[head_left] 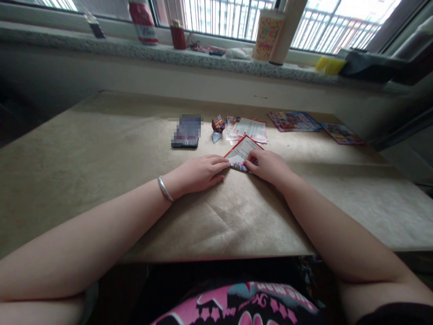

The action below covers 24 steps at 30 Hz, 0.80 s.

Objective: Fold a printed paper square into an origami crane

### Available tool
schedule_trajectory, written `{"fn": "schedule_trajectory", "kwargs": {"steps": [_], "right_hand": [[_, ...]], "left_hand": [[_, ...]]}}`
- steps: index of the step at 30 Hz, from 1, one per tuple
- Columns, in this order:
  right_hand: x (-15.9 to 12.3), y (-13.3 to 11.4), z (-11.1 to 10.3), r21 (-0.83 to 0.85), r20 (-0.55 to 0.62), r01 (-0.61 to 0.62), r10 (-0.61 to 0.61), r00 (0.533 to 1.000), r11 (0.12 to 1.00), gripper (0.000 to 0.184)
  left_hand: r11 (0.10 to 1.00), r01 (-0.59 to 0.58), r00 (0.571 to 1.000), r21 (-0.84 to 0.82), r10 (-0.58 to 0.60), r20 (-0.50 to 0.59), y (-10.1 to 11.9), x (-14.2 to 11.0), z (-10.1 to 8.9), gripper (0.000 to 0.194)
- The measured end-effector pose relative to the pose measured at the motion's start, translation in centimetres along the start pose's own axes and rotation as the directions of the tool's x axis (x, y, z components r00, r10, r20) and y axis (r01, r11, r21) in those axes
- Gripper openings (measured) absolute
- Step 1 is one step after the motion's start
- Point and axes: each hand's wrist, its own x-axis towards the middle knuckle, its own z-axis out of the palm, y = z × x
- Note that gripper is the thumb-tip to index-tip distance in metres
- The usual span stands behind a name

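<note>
A printed sheet of paper (242,149), white with a red edge, lies on the table with its near edge folded up to show a colourful underside. My left hand (206,172) rests flat, fingers stretched out, its fingertips on the left end of the fold. At the right of the fold, my right hand (269,164) has thumb and curled fingers closed on the paper. Just beyond the sheet sit a small folded paper piece (218,127), dark and red with a pale point, and a stack of printed sheets (252,129).
A phone (187,132) lies to the left of the papers. Colourful leaflets (293,122) are at the back right of the table (128,131). On the windowsill (118,45) stand a red bottle (144,22), a red jar (178,37) and a patterned cup (267,36).
</note>
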Motion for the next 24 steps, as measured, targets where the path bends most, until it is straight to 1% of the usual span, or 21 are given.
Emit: {"fn": "schedule_trajectory", "kwargs": {"steps": [2,4,9,12,20,24], "right_hand": [[0.0,-0.1,0.3,0.017,-0.027,0.024,-0.024,0.999,1.0,0.021],[0.2,-0.1,0.6,0.046,-0.036,0.013,-0.011,0.999,0.999,0.021],[0.7,0.4,1.0,0.142,0.019,-0.033,0.031,0.999,0.989,0.021],[0.9,0.6,1.1,0.175,0.022,-0.054,0.051,0.998,0.983,0.02],[1.1,0.8,1.5,0.205,-0.002,-0.06,0.062,0.998,0.977,0.018],[1.2,0.7,1.5,0.203,0.008,-0.067,0.067,0.998,0.977,0.017]], "left_hand": [[1.0,-0.011,1.0,0.0,0.011,0.002,0.0,0.0,0.0,0.041],[1.0,-0.022,1.0,0.01,0.022,0.008,0.0,0.0,-0.1,0.04],[0.999,0.0,1.0,0.035,-0.001,0.012,0.4,0.2,-0.2,0.039],[0.999,0.028,1.0,0.043,-0.028,-0.003,0.9,0.2,0.0,0.037],[0.997,0.033,0.999,0.063,-0.034,0.005,1.0,0.2,0.0,0.04],[0.997,0.037,0.999,0.073,-0.036,-0.004,1.0,0.2,0.1,0.039]]}}
